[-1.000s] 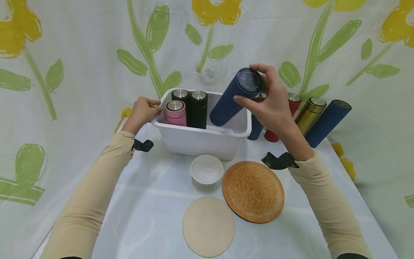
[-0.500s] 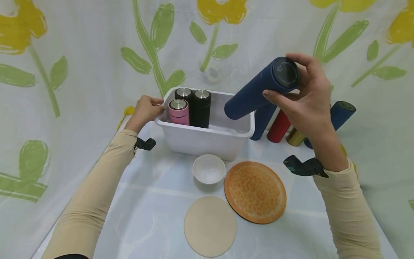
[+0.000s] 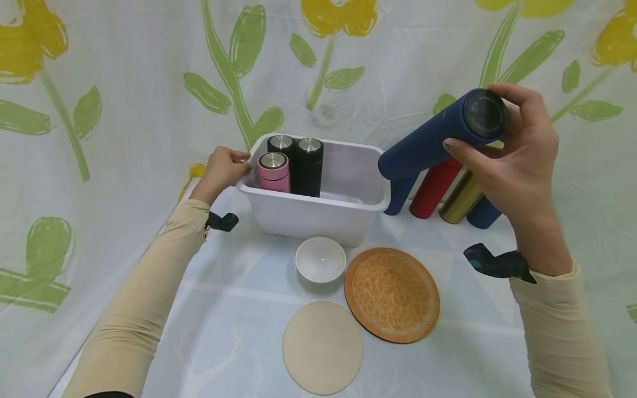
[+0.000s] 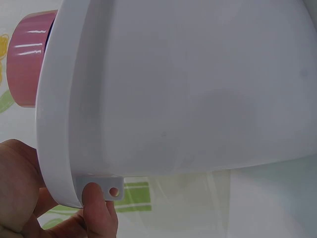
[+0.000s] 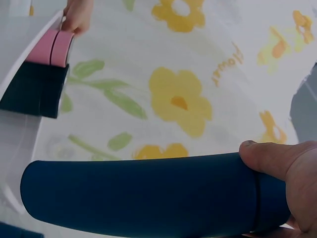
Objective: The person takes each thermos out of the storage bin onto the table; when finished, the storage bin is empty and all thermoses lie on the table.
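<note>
While the left hand (image 3: 221, 168) grips the white bin's (image 3: 318, 215) rim, the right hand (image 3: 517, 160) holds a tilted navy flask (image 3: 433, 141) beside it.

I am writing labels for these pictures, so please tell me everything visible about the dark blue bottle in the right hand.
The dark blue bottle is a long, slim cylinder with a matte surface and a black round cap bearing a faint printed mark. The right hand grips it near the capped end, thumb across the body. It is held in the air, tilted almost level, its far end pointing left and down beside the white bin, touching nothing else.
</note>
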Tool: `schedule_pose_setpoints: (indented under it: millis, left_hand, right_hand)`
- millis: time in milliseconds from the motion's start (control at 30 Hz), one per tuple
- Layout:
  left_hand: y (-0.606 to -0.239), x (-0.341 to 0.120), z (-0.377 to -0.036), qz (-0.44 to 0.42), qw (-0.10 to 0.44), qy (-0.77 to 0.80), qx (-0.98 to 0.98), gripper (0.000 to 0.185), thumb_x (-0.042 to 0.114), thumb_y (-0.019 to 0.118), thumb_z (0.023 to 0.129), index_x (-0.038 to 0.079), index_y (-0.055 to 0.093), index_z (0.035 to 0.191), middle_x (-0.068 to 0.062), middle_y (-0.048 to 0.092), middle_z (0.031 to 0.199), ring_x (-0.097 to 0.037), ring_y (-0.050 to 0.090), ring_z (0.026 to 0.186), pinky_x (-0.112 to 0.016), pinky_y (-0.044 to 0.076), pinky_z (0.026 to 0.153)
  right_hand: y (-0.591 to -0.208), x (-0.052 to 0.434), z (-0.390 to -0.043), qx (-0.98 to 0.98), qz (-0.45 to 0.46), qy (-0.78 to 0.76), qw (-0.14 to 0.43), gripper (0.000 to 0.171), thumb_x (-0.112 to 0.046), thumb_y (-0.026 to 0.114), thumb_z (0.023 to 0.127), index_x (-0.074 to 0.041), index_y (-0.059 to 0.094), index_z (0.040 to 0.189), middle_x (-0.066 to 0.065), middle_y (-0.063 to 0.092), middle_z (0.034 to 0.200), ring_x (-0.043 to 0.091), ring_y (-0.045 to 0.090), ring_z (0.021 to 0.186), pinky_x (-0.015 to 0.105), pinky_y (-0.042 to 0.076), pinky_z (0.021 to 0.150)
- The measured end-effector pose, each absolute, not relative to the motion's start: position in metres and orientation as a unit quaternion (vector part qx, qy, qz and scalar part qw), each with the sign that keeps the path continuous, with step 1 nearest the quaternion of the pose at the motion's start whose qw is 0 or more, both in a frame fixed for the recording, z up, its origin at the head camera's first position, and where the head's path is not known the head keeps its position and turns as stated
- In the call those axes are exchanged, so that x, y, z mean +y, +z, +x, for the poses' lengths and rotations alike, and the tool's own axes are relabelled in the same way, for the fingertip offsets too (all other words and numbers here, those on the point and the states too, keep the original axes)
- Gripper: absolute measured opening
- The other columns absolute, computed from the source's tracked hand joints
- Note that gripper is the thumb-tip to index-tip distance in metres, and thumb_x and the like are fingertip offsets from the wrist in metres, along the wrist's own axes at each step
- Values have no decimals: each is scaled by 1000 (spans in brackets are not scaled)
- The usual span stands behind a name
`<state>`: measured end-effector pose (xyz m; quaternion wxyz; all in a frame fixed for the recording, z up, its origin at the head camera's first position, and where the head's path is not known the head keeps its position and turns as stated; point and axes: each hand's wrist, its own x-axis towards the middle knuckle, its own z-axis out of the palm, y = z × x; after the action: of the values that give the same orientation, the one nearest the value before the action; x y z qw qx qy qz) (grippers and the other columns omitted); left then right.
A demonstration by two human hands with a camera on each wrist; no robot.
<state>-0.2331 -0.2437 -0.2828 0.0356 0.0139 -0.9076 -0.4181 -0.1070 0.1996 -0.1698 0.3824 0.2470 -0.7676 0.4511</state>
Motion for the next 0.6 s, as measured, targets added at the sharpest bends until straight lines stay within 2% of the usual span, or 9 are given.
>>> schedule_pose_setpoints:
  millis: [267,467,600]
  left_hand:
    - [-284,-244,-234,12,38,-416,-908,43,14,61,98,2,58,139,-26,63,123,-32,63,95,-27,58,68]
    - [-284,-245,-234,12,36,-417,-908,43,14,62,98,2,58,139,-26,63,124,-33,63,97,-28,59,70]
    - [-284,-244,-234,10,37,-418,-907,43,14,62,98,2,58,139,-26,63,124,-33,63,97,-29,59,70]
  right_hand:
    - [-175,214,-105,-778,240,439,381,70,15,76,74,-8,54,137,13,66,119,20,65,108,17,55,77]
    - [-181,223,-104,-795,231,411,382,71,14,77,75,-9,53,138,8,65,122,16,65,109,14,53,77]
    - [-187,228,-104,-802,217,411,375,73,14,78,74,-9,53,139,4,65,120,11,65,103,11,52,76]
